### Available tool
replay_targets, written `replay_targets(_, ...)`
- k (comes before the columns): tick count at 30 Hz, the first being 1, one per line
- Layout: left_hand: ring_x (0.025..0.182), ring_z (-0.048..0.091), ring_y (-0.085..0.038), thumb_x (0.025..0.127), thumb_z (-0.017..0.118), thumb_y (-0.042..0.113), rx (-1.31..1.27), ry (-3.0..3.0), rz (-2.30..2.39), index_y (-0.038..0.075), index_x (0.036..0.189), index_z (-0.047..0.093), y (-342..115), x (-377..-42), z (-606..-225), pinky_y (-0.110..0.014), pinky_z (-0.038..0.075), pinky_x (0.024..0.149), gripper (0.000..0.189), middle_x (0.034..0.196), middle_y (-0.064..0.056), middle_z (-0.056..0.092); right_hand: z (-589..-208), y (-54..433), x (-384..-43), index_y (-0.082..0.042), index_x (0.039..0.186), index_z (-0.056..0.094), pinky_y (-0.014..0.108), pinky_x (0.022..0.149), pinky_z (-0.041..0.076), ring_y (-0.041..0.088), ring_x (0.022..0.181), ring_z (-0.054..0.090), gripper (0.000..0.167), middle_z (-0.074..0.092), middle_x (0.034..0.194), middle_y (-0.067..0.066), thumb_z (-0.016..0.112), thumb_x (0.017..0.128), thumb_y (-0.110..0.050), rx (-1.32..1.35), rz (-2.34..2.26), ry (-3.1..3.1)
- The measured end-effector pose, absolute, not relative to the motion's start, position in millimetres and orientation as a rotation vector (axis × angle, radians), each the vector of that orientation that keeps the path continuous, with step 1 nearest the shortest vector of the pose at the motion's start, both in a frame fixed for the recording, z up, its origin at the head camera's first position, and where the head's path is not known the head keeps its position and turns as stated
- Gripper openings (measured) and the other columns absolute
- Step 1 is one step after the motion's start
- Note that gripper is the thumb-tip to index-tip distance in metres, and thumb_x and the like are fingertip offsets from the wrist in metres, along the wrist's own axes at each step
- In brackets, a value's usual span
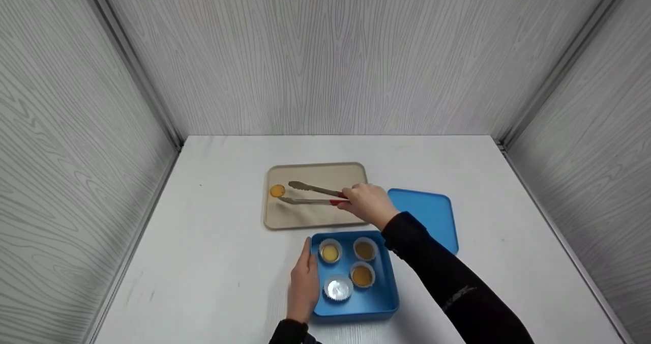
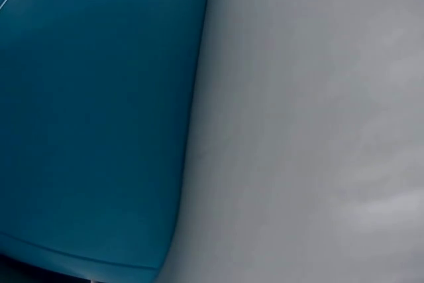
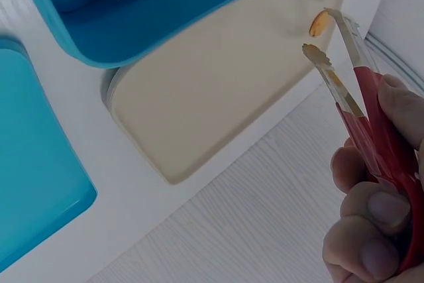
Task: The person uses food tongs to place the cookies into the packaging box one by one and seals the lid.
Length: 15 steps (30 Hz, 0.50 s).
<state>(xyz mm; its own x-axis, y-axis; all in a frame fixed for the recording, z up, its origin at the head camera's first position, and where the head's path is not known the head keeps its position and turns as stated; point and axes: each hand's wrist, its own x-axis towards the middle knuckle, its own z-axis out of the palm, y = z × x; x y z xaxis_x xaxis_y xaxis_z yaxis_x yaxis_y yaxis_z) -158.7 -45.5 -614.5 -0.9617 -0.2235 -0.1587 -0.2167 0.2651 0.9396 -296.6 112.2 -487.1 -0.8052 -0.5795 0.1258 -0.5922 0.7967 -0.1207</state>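
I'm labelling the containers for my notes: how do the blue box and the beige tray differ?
Colour: the blue box is blue, the beige tray beige. Depth: the blue box has tall walls, while the beige tray is shallow with a low rim. Contents: four small cups stand in the blue box; the beige tray has none. Shared: both have rounded corners and rest on the white table.
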Motion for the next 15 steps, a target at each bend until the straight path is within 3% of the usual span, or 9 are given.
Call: replay_targets(15, 0.149, 0.036, -0.031, 0.112, 0.039, 0.024, 0.366, -2.474, -1.821, 0.013, 0.161, 0.034, -47, -158, -616, -0.054, 0.033, 0.119, 0.050, 0.162, -0.010, 0.039, -495, 94, -302, -0.004, 0.105, 0.076, 0.040, 0.070, 0.061, 0.027, 0.079, 0.070, 0.030, 0.073, 0.089, 0.012, 0.071, 0.097, -0.033, 0.968, 0.169, -2.850)
